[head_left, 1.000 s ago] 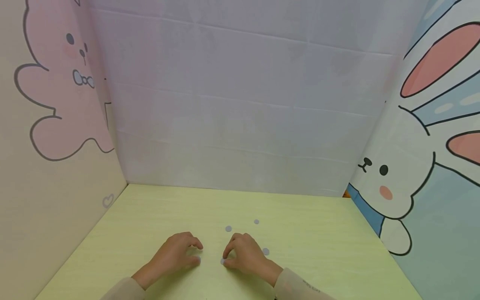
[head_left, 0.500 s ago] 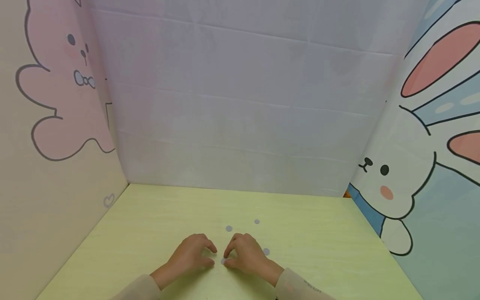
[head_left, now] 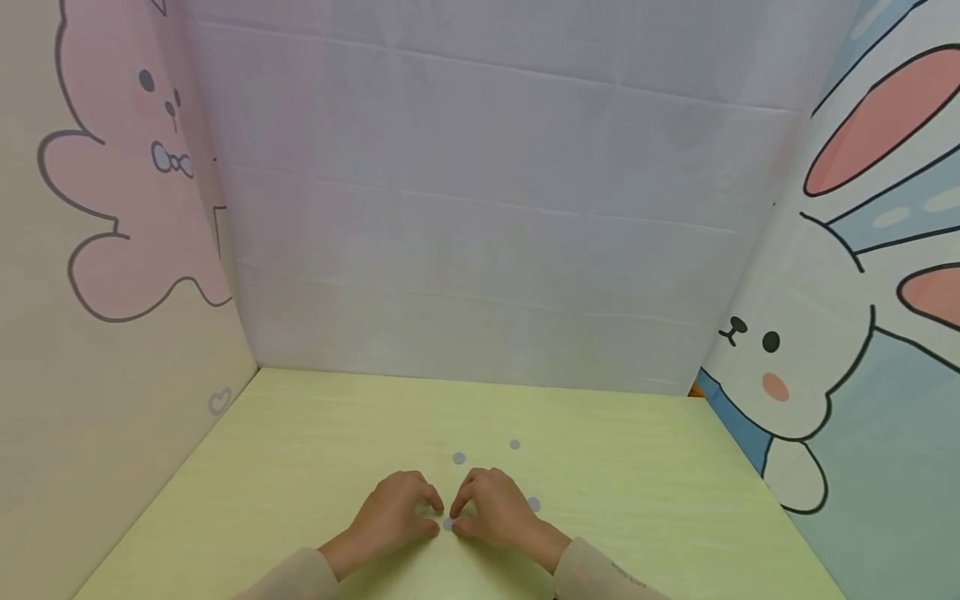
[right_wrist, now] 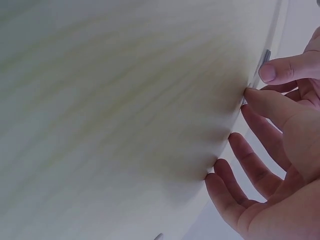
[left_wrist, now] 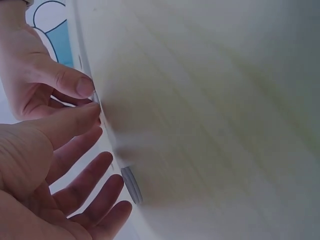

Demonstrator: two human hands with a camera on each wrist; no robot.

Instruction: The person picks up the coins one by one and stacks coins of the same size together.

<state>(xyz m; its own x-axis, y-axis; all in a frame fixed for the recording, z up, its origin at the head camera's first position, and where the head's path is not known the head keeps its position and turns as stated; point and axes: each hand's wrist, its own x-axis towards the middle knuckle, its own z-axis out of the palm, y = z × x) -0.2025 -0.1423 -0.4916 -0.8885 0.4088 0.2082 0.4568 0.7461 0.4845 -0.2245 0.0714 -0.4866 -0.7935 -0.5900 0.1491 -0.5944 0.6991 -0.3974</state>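
Note:
Low over the yellow tabletop, my left hand and my right hand face each other with fingers curved and thumbs almost meeting. A small flat grey disc lies between the thumb tips, and the right thumb and index finger pinch it. By the left thumb, the right wrist view shows a thin grey disc edge, partly covered by that thumb; the left fingers curl round it, though the contact is mostly hidden. Near the left fingertips in the left wrist view stands a grey disc with lines along its thick edge.
Farther back on the tabletop lie two grey discs, one at centre and another to its right. A further disc sits just beyond the right hand. Printed side panels and a pale back panel enclose the table.
My left hand has moved right, closing on the right hand; a grey disc showed at its thumb tip earlier. The right hand has stayed in place at its disc.

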